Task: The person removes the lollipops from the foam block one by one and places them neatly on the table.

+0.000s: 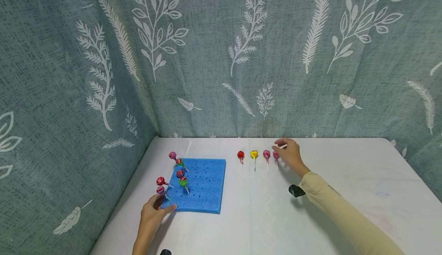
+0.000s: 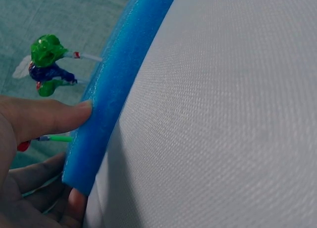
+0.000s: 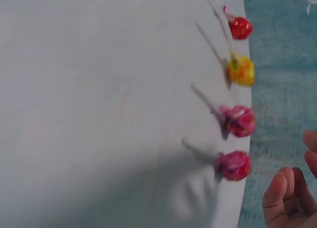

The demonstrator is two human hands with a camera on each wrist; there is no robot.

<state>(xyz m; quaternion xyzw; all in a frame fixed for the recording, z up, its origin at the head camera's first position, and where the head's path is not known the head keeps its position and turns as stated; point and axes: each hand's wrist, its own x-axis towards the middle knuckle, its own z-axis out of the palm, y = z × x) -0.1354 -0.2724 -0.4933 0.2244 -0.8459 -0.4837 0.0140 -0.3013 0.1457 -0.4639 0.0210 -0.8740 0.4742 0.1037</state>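
Left hand (image 1: 153, 210) grips the blue foam block (image 1: 207, 182) at its near-left corner.
Wrapped lollipops (image 1: 183, 182) lean from the block's left part; right of it lie red (image 1: 240, 155), yellow (image 1: 254, 154) and two pink lollipops (image 1: 267, 154), the right hand (image 1: 291, 156) by the last, fingertips apart. Pinching its wrapped head (image 3: 235, 165) squarely, block braced, should work best.

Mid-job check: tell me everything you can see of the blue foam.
The foam is a thick, flat, roughly square slab, blue and fine-grained, with small dark holes in its top. It lies on the white table, in front of the person and to their left. Six wrapped lollipops lean from its left part. The left hand holds its near left corner.
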